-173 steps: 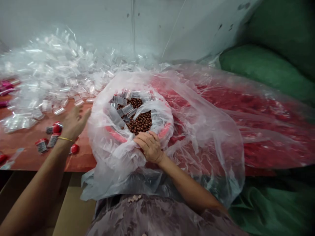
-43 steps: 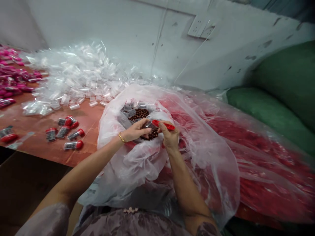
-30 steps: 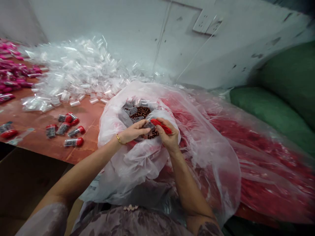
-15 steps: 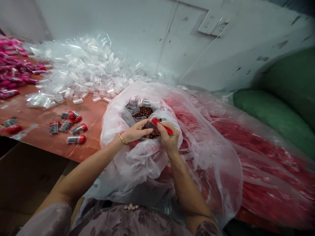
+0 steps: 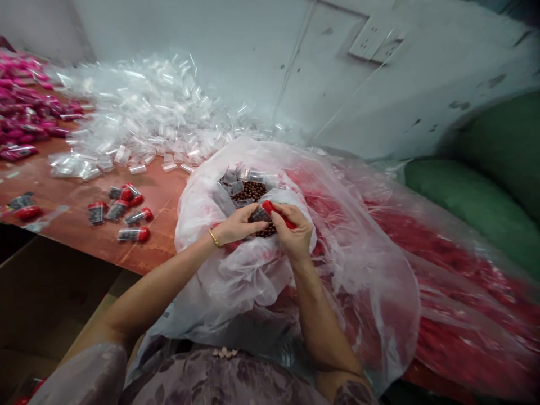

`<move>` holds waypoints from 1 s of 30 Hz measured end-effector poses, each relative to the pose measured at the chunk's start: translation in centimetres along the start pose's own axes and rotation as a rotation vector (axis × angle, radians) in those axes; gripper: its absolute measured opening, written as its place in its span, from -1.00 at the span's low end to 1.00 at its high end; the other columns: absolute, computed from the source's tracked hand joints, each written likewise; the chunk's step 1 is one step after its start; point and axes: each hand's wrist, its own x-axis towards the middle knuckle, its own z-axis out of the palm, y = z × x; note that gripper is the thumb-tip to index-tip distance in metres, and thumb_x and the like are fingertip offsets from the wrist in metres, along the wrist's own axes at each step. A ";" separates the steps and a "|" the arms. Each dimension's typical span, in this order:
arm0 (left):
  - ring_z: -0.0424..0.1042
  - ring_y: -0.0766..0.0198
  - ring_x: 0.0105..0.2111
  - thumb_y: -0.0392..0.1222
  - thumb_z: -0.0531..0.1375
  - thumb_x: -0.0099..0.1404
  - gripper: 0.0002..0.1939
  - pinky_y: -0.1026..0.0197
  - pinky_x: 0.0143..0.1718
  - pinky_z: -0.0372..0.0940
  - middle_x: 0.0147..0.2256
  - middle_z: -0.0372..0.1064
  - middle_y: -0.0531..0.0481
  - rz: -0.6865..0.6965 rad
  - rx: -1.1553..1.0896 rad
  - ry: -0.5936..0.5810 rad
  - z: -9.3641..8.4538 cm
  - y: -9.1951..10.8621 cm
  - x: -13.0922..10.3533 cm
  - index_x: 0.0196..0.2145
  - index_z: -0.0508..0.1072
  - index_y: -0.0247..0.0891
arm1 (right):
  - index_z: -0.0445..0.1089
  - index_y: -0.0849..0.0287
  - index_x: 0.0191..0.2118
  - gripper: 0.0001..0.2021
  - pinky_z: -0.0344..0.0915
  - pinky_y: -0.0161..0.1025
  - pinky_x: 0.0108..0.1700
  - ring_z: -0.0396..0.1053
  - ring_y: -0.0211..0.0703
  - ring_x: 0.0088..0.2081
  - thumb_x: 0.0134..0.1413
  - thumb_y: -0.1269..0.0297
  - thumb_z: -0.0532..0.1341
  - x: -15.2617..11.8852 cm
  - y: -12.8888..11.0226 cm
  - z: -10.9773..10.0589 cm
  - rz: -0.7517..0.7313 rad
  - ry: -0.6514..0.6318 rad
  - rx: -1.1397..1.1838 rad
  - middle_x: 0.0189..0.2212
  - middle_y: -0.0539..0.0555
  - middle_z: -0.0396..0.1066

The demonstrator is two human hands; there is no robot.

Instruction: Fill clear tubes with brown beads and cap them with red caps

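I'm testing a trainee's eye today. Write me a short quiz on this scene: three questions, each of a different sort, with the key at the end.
1. True or false: the left hand holds a tube.

2. Multiple choice: what is the right hand holding?
A) a spoon
B) a red cap
C) a pair of scissors

3. Fill in the blank: in the picture, the clear heap on the table lies just to the right of a ____ heap.

Key:
1. True
2. B
3. pink
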 end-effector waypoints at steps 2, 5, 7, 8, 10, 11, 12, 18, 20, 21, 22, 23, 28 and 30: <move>0.14 0.46 -0.51 0.05 0.33 0.04 -0.53 0.35 -0.51 0.09 -0.45 0.19 0.12 -0.001 0.002 0.029 0.1 -0.1 0.0 -0.28 0.27 -0.33 | 0.57 0.11 -0.24 -0.81 0.39 -0.19 -0.21 0.44 -0.19 -0.33 0.03 0.26 0.24 0.0 -0.3 -0.3 -0.072 -0.056 -0.046 -0.35 0.07 0.52; 0.18 0.44 -0.48 0.00 0.34 0.02 -0.57 0.34 -0.45 0.14 -0.45 0.22 0.11 0.003 0.005 0.039 0.3 0.1 0.1 -0.31 0.29 -0.34 | 0.57 0.11 -0.23 -0.80 0.36 -0.23 -0.39 0.38 -0.26 -0.49 0.05 0.25 0.23 -0.2 -0.4 -0.8 -0.037 -0.127 0.026 -0.42 0.04 0.50; 0.20 0.43 -0.47 -0.03 0.32 0.04 -0.62 0.32 -0.41 0.17 -0.45 0.24 0.10 0.010 0.015 0.017 0.4 0.2 0.0 -0.33 0.30 -0.34 | 0.57 0.13 -0.24 -0.80 0.30 -0.27 -0.48 0.28 -0.32 -0.59 0.06 0.24 0.23 -0.6 -0.3 -0.7 0.036 -0.112 0.098 -0.55 -0.02 0.42; 0.21 0.42 -0.46 -0.05 0.31 0.05 -0.64 0.32 -0.40 0.17 -0.45 0.25 0.09 0.011 0.026 0.010 0.4 0.3 0.0 -0.34 0.30 -0.34 | 0.57 0.14 -0.24 -0.79 0.27 -0.28 -0.52 0.24 -0.33 -0.63 0.06 0.23 0.22 -0.8 -0.2 -0.4 0.074 -0.087 0.116 -0.61 -0.05 0.37; 0.21 0.41 -0.46 -0.08 0.30 0.05 -0.66 0.31 -0.40 0.17 -0.45 0.26 0.09 0.009 0.065 0.028 0.4 0.3 -0.1 -0.34 0.30 -0.35 | 0.57 0.17 -0.23 -0.76 0.21 -0.30 -0.57 0.16 -0.35 -0.67 0.08 0.20 0.21 -1.4 -0.3 0.3 0.136 -0.024 0.113 -0.69 -0.09 0.28; 0.21 0.41 -0.46 -0.09 0.30 0.05 -0.67 0.31 -0.40 0.17 -0.45 0.26 0.09 0.005 0.087 0.048 0.3 0.3 -0.1 -0.34 0.30 -0.34 | 0.57 0.18 -0.22 -0.74 0.20 -0.31 -0.58 0.15 -0.35 -0.68 0.08 0.19 0.20 -1.7 -0.3 0.7 0.149 0.003 0.098 -0.69 -0.09 0.27; 0.19 0.41 -0.47 -0.10 0.30 0.05 -0.68 0.31 -0.40 0.16 -0.46 0.24 0.10 -0.002 0.107 0.070 0.3 0.3 -0.2 -0.35 0.30 -0.34 | 0.57 0.19 -0.21 -0.73 0.20 -0.30 -0.57 0.16 -0.35 -0.67 0.09 0.17 0.19 -2.0 -0.3 1.1 0.147 0.021 0.076 -0.67 -0.07 0.30; 0.16 0.40 -0.45 -0.14 0.28 0.04 -0.74 0.33 -0.43 0.11 -0.47 0.20 0.10 0.003 0.228 0.076 0.4 0.3 -0.2 -0.40 0.31 -0.34 | 0.57 0.19 -0.31 -0.68 0.27 -0.28 -0.51 0.26 -0.29 -0.60 0.06 0.05 0.20 -2.1 -0.3 -0.4 0.129 -0.104 -0.010 -0.60 0.00 0.40; 0.17 0.40 -0.45 -0.11 0.26 0.04 -0.73 0.34 -0.44 0.10 -0.47 0.21 0.10 -0.010 0.245 0.026 0.6 0.3 -0.1 -0.39 0.34 -0.34 | 0.54 0.21 -0.43 -0.55 0.18 -0.31 -0.60 0.18 -0.32 -0.67 0.11 -0.07 0.12 -1.1 -0.6 -1.4 0.213 -0.174 0.022 -0.68 -0.01 0.32; 0.17 0.40 -0.46 -0.09 0.26 0.04 -0.73 0.34 -0.45 0.09 -0.48 0.22 0.10 -0.017 0.251 0.008 0.8 0.3 -0.1 -0.39 0.34 -0.34 | 0.52 0.22 -0.47 -0.48 0.15 -0.32 -0.61 0.17 -0.32 -0.68 0.14 -0.13 0.07 -0.5 -0.8 -1.7 0.228 -0.173 0.030 -0.70 -0.01 0.29; 0.16 0.41 -0.48 -0.07 0.25 0.05 -0.73 0.34 -0.46 0.07 -0.49 0.21 0.11 -0.020 0.259 0.002 0.9 0.3 -0.2 -0.39 0.35 -0.34 | 0.50 0.22 -0.48 -0.42 0.16 -0.32 -0.60 0.18 -0.32 -0.67 0.16 -0.17 0.01 0.1 -1.1 -1.7 0.224 -0.158 0.032 -0.71 -0.01 0.27; 0.15 0.42 -0.49 -0.07 0.24 0.06 -0.73 0.34 -0.47 0.06 -0.50 0.20 0.12 -0.017 0.282 0.000 1.0 0.4 -0.2 -0.40 0.35 -0.33 | 0.49 0.22 -0.45 -0.38 0.18 -0.32 -0.57 0.20 -0.31 -0.65 0.18 -0.21 -0.05 0.8 -1.3 -1.4 0.209 -0.136 0.030 -0.70 -0.01 0.26; 0.06 0.46 -0.58 -0.13 0.23 0.01 -0.79 0.33 -0.52 -0.04 -0.60 0.10 0.17 0.050 0.582 0.048 1.3 0.6 -0.9 -0.54 0.29 -0.31 | 0.37 0.14 0.01 -0.28 0.37 -0.24 -0.23 0.40 -0.23 -0.35 0.16 -0.32 -0.21 3.1 -1.5 1.9 0.230 -0.294 0.076 -0.35 0.05 0.44; 0.05 0.45 -0.59 -0.17 0.22 0.00 -0.83 0.33 -0.53 -0.03 -0.62 0.10 0.17 0.070 0.650 0.057 1.3 0.6 -1.1 -0.54 0.30 -0.31 | 0.27 0.11 0.15 -0.25 0.30 -0.14 0.05 0.40 -0.15 -0.08 0.15 -0.33 -0.23 3.4 -1.1 2.7 0.219 -0.394 0.057 -0.13 0.10 0.44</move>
